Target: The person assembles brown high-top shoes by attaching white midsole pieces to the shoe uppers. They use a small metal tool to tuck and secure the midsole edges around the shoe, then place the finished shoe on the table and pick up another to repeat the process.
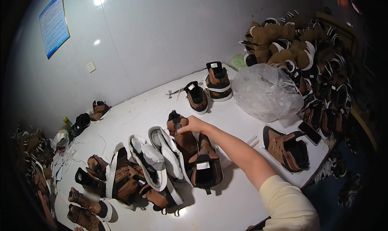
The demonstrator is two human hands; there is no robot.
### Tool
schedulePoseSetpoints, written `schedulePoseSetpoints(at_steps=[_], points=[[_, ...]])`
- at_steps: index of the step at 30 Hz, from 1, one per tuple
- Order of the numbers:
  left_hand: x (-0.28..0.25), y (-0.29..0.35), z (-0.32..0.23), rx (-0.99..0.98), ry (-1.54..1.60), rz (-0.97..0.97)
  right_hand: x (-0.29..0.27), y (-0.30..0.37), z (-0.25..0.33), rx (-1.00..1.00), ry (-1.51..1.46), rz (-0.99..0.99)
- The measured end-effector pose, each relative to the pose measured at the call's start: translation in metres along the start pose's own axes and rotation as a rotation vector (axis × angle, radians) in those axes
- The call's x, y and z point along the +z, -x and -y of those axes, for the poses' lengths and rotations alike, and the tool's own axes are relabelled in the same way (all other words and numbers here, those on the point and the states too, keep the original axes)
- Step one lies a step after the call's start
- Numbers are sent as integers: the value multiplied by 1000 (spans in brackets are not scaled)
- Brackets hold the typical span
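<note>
My right hand (193, 125) reaches in from the lower right, closed on the upper part of a brown shoe (185, 141) with a black collar. Its thumb presses the shoe's side. Directly in front of that shoe is another brown shoe (206, 166) with a black lining and a white label. To the left lean two pale shoe soles (150, 163) with white rims, among brown shoes. One brown shoe (124, 176) with a white sole edge rests on its side beside them. I cannot see my left hand.
On the white table (234, 198) stand more shoes (218, 83) at the back. A clear plastic bag (266, 91), a single shoe (286, 149) and a black phone (309, 132) lie to the right. Shoe piles (299, 49) rise beyond. Another person's arm (45, 204) shows at far left.
</note>
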State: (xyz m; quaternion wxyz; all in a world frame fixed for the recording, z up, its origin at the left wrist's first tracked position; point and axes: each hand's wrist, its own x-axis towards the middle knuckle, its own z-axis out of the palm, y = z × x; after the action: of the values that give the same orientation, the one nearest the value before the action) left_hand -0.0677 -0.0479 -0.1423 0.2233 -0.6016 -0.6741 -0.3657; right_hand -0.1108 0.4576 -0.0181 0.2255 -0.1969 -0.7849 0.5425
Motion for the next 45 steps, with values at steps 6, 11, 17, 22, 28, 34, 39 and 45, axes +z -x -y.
schedulePoseSetpoints(at_steps=[6, 11, 17, 22, 28, 34, 39, 45], points=[[-1, -3, 0, -58, 28, 27, 8, 0, -7, -96, -9, -11], [-11, -12, -10, -286, 105, 18, -16, -17, -5, 108, -135, -261], [-8, -10, -6, -249, 81, -19, -61, -4, 49, 190, 2, -387], [-4, 2, -1, -324, 122, 0, 12, 121, 88, -185, 65, -236], [-1, 4, 0, -335, 120, -18, 39, 212, 82, -381, 564, -247], [2, 3, 2, -311, 142, -30, 35, 196, 51, -260, 585, -481], [-11, -8, 10, -894, 917, 7, 25, 235, 111, -649, 540, -634], [-23, -62, -6, -783, 1207, 28, 52, 340, 152, -804, 286, -598]])
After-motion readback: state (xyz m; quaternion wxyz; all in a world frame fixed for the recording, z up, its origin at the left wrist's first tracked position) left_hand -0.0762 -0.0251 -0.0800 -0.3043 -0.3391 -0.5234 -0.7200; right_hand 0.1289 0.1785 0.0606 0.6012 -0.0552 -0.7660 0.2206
